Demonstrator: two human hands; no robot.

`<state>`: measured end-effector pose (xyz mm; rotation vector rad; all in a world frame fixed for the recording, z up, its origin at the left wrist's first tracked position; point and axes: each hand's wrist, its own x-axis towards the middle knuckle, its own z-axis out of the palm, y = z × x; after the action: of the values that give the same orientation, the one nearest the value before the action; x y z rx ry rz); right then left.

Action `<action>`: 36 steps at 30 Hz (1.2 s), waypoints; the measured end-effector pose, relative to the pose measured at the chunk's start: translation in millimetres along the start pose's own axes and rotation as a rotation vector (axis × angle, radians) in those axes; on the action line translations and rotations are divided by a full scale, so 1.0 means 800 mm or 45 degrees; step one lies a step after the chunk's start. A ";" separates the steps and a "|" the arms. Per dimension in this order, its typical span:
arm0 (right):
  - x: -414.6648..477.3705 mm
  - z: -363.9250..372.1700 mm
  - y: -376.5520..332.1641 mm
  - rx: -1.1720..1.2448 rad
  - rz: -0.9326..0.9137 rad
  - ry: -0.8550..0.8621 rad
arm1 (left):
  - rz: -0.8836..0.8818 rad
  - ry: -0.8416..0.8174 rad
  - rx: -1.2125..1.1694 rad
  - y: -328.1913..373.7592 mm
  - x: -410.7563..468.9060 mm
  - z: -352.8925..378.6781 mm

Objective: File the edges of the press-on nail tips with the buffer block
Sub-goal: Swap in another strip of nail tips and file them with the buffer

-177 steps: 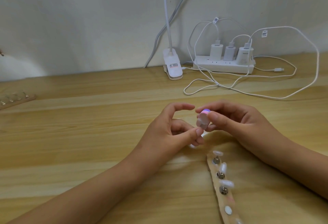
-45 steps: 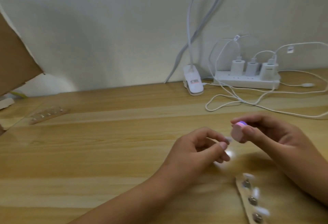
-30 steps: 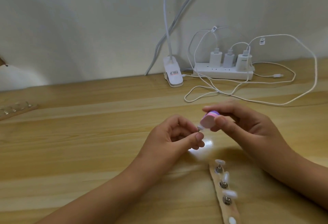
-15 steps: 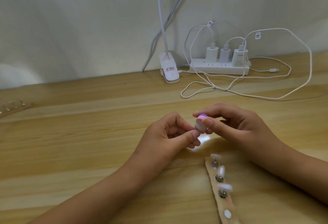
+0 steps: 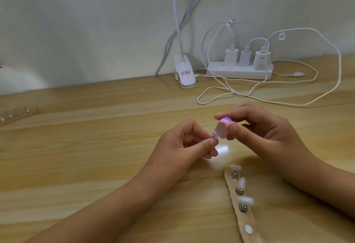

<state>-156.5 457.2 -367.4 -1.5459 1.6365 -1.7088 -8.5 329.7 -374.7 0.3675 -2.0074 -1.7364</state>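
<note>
Pinching a nail tip (image 5: 272, 133) on its pin between thumb and forefinger, the left hand (image 5: 184, 144) is holding it just above the table (image 5: 96, 156), while the right hand (image 5: 269, 133) is gripping the buffer (image 5: 280, 128) and pressing it against the tip's edge. I'd say short, light strokes along the rim are going to serve best, the left bracing firmly; other tips (image 5: 242, 182) are waiting on the strip (image 5: 249, 220) nearby

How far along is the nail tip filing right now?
Done: cannot tell, since no tip looks visibly finished. In hand: the left hand pinches one nail tip against the buffer block, which the right hand grips. Left: probably the three mounted tips standing on the holder strip.
</note>
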 end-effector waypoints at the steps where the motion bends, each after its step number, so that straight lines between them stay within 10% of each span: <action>1: 0.000 0.001 -0.001 0.010 0.017 -0.010 | -0.003 -0.004 0.004 0.000 0.000 0.000; 36: -0.001 0.001 -0.001 0.061 0.044 -0.010 | -0.032 -0.017 0.013 0.000 0.000 0.000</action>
<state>-155.1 457.5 -366.8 -1.4913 1.5974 -1.7095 -8.7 329.8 -374.6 0.3867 -2.0302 -1.7487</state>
